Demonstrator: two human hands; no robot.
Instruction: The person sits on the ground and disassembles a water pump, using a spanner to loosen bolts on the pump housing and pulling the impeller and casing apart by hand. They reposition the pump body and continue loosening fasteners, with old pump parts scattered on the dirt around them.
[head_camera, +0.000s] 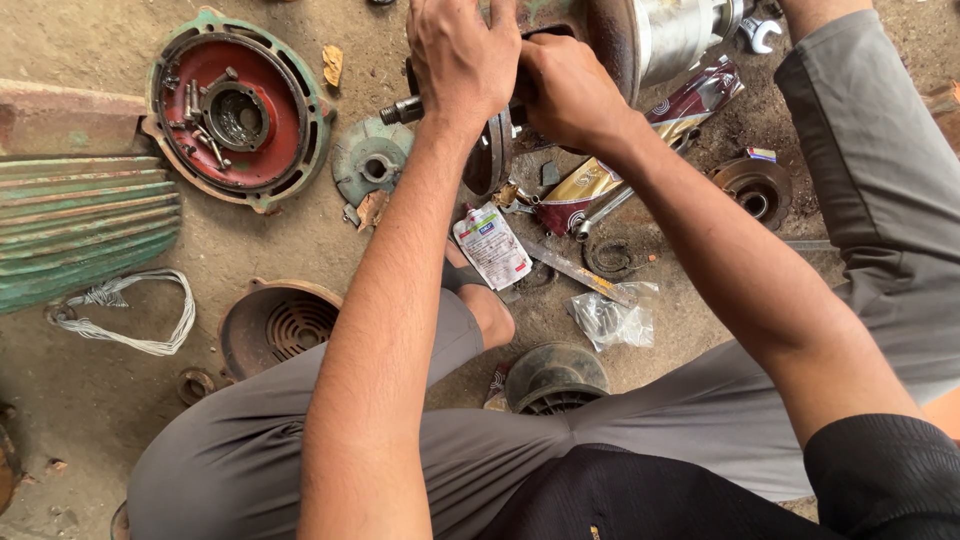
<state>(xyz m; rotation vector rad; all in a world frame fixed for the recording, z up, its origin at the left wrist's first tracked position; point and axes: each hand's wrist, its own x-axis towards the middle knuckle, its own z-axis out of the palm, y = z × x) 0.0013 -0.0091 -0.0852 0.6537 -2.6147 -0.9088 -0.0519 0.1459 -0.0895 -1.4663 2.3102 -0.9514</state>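
Here, a person squats on the dirt floor (90, 400), a finned fan cover (555, 378) nearest. Both arms stretch forward over a white pouch (492, 245); the left hand (458, 60) and right hand (568, 92) close together, grip pressed around a motor rotor shaft (400, 110), steadying it. Left of the grip lies a red end cover (238, 112).

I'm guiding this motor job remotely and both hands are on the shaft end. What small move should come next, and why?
Probably keep the left hand steadying the shaft while the right hand works the part at the round plate. Both hands grip close together there, and the rotor lies on the ground, so it could roll if released.
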